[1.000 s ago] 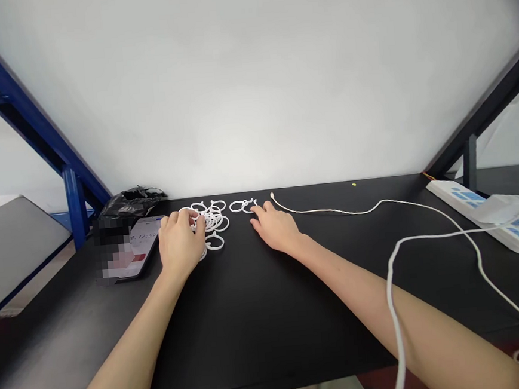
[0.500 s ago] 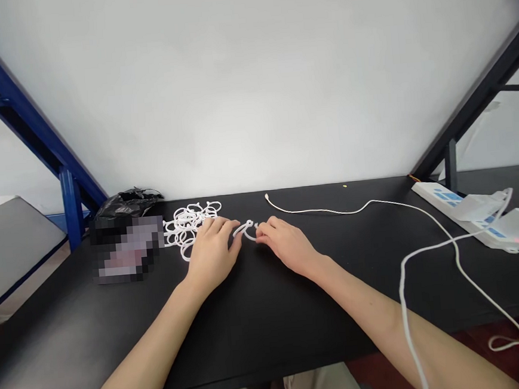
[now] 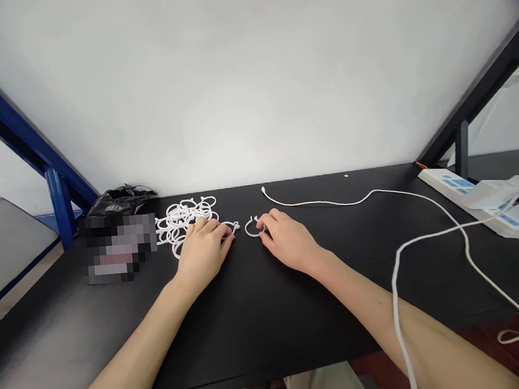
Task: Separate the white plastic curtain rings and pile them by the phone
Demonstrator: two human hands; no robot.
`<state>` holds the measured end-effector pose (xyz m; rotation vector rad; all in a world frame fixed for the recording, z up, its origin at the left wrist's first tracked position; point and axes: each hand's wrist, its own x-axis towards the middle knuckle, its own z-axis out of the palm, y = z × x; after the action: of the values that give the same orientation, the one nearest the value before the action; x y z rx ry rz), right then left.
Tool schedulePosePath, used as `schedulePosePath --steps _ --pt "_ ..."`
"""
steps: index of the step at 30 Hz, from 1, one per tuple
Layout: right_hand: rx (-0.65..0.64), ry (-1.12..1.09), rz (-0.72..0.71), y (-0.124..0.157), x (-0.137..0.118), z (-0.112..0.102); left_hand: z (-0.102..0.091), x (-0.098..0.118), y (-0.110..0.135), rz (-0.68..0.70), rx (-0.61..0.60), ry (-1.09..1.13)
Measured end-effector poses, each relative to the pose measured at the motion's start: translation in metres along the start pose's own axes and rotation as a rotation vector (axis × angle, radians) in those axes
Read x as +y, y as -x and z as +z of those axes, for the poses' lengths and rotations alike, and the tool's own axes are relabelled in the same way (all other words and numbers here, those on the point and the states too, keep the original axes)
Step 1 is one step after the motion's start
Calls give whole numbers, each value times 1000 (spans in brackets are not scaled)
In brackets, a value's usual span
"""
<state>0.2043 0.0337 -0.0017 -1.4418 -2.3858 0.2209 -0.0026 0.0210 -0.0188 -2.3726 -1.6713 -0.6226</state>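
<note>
Both of my hands lie on a black table. My left hand rests palm down, its fingers loosely stretched, the fingertips on a small white ring at the right edge of a pile of white plastic rings. My right hand lies just to the right, fingers curled, its fingertips touching a separate open white ring. The two rings lie apart, a small gap between them.
A blurred-out flat object and a crumpled black bag sit left of the pile. A white cable runs across the table's right half and over my right forearm. A white power strip with adapters lies at the far right.
Half a second ago both hands met at joined rings in the middle. Now the rings lie separated, one under each hand's fingertips. Earlier still, my left hand was on the pile.
</note>
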Motion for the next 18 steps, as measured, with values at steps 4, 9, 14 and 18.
schedulePosePath --steps 4,9,14,18 --pt "90 -142 12 -1 -4 3 -9 6 -1 -105 49 256" --pt "204 -545 -3 -2 -10 6 -20 15 -1 -395 -67 1085" --pt "240 -765 13 -1 -16 7 -18 19 0 -431 -66 1379" --pt "245 -796 45 2 -21 6 -21 25 -1 -448 16 1171"
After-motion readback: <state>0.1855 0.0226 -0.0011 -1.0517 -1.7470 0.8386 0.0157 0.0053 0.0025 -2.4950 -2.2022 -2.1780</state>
